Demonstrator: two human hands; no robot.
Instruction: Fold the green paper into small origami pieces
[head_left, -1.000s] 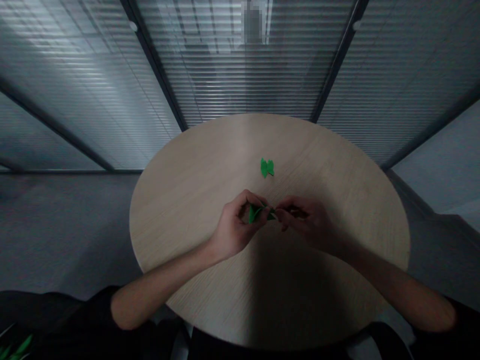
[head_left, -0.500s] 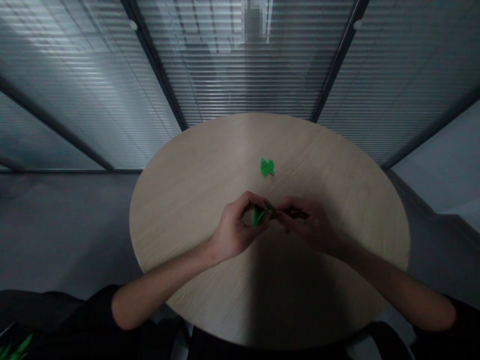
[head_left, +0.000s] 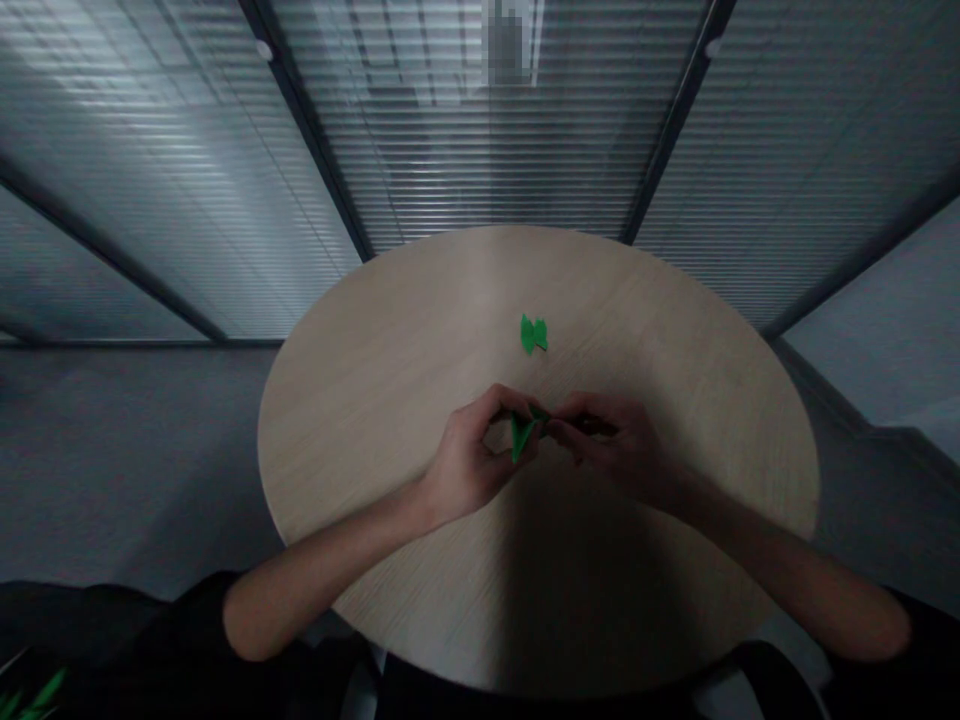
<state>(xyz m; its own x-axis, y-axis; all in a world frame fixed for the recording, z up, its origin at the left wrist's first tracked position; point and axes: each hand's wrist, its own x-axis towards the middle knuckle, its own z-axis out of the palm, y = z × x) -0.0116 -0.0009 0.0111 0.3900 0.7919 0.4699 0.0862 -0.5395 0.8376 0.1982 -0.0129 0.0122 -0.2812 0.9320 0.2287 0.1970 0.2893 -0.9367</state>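
Above the middle of the round table, a green folded paper piece [head_left: 521,433] is held between my two hands. My left hand [head_left: 475,452] pinches it from the left, thumb below and fingers above. From the right, the fingertips of my right hand [head_left: 616,444] close on the paper's right end. The fingers partly cover it, so its full shape is hidden. A little beyond the hands, a second green folded paper [head_left: 533,334], shaped like a butterfly, lies on the wooden tabletop [head_left: 375,370], touched by neither hand.
Glass partitions with blinds [head_left: 495,170] and dark frames stand behind the table's far edge. A dark shadow falls over the near right part of the tabletop. Green leaves [head_left: 37,695] show at the lower left corner.
The green paper between my hands has tilted slightly, its left point now reaching lower. Both hands stay nearly in place, and the paper on the table has not moved.
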